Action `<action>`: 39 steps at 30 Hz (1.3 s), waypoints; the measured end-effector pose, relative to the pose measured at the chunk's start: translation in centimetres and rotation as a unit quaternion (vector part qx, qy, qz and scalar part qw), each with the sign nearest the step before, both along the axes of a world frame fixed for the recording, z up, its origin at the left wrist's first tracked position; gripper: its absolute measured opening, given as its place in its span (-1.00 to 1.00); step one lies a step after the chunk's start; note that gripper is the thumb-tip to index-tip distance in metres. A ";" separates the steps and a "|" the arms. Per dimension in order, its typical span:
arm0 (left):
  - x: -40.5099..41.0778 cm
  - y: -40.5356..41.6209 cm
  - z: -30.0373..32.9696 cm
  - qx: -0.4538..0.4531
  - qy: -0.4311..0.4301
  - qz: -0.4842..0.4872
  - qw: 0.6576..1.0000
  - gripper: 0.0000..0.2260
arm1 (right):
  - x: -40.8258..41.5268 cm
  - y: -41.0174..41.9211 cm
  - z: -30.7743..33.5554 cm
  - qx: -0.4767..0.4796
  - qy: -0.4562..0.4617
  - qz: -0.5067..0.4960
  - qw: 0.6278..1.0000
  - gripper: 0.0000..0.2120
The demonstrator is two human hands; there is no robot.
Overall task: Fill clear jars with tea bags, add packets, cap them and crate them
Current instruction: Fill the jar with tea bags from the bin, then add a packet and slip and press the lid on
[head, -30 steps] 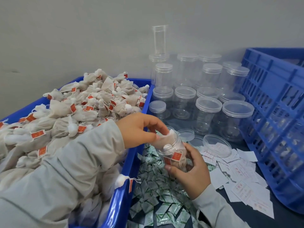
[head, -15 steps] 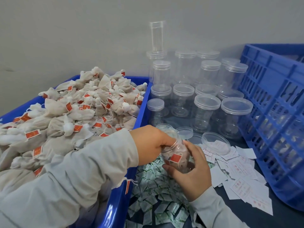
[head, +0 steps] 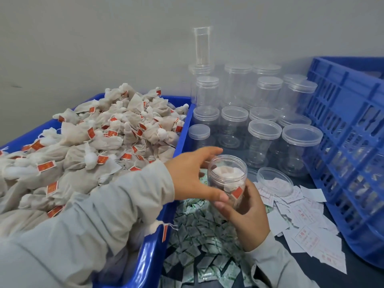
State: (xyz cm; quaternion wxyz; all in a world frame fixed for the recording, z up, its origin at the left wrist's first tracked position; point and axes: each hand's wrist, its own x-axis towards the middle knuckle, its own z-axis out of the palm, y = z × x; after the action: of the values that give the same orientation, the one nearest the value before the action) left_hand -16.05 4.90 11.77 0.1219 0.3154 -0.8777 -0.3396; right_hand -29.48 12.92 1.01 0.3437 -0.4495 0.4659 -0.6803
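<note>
I am cradling the clear plastic jar point(head: 227, 179) of tea bags upright in my closed right hand point(head: 247, 213), while my left hand point(head: 193, 177), fingers spread and empty, is hovering just left of its open mouth.

**Free room and obstructions around the work area**

The blue tray point(head: 182, 134), heaped with tea bags point(head: 108, 138), walls off the left side. The blue crate point(head: 340, 125) closes the right. Between them, capped empty jars point(head: 264, 142) stand in close ranks against the wall, leaving no passage at the back. The near tabletop is carpeted with green packets point(head: 199, 242) and white slips point(head: 307, 235); a loose lid point(head: 274, 179) lies among the slips. The middle gap is occupied by the left hand point(head: 193, 173), spread beside the open jar point(head: 227, 179), and the right hand point(head: 249, 217) gripping that jar from below. Open air remains above the jar mouth and over the paper litter.
</note>
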 end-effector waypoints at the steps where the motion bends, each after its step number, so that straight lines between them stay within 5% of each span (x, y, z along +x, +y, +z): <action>1: -0.4 0.1 -0.4 -0.024 -0.005 0.005 1.000 -0.22 | 0.0 0.0 0.3 -0.004 0.001 0.022 1.000 -0.31; 6: -0.6 -0.6 -1.0 -0.063 0.097 0.084 0.990 -0.41 | -2.2 -0.7 0.2 0.095 0.078 0.026 0.992 -0.23; 9: -0.1 -1.5 -1.1 -0.086 0.137 0.153 0.975 -0.44 | -3.8 -1.2 -0.7 0.200 0.317 -0.065 0.925 -0.42; 13: 0.1 -1.9 -1.4 -0.097 0.125 0.179 0.971 -0.45 | -3.2 -1.2 -1.8 0.223 0.498 -0.009 0.838 -0.54; 19: -0.1 -1.7 -1.6 -0.093 0.089 0.156 0.979 -0.43 | -2.2 -1.0 -1.6 0.137 0.506 0.000 0.852 -0.56; 24: -0.1 -1.8 -1.7 -0.105 0.056 0.138 0.983 -0.40 | -1.2 -0.8 -1.7 0.128 0.536 0.033 0.834 -0.76; 29: 0.0 -1.9 -1.9 -0.128 0.022 0.129 0.983 -0.31 | -1.3 -0.9 -1.7 0.149 0.571 0.026 0.807 -0.67; 33: -0.2 -2.1 -1.9 -0.136 0.007 0.128 0.982 -0.29 | -0.9 -0.8 -1.7 0.119 0.557 -0.001 0.822 -0.80; 39: -0.1 -2.0 -2.0 -0.140 0.001 0.125 0.982 -0.28 | -1.2 -1.1 -1.6 0.160 0.578 -0.003 0.800 -0.65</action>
State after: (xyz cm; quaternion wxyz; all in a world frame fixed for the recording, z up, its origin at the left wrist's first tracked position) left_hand -16.15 2.90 9.78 0.2072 0.4017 -0.8701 -0.1963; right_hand -30.64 11.79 -0.61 0.0761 -0.6965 0.6816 -0.2108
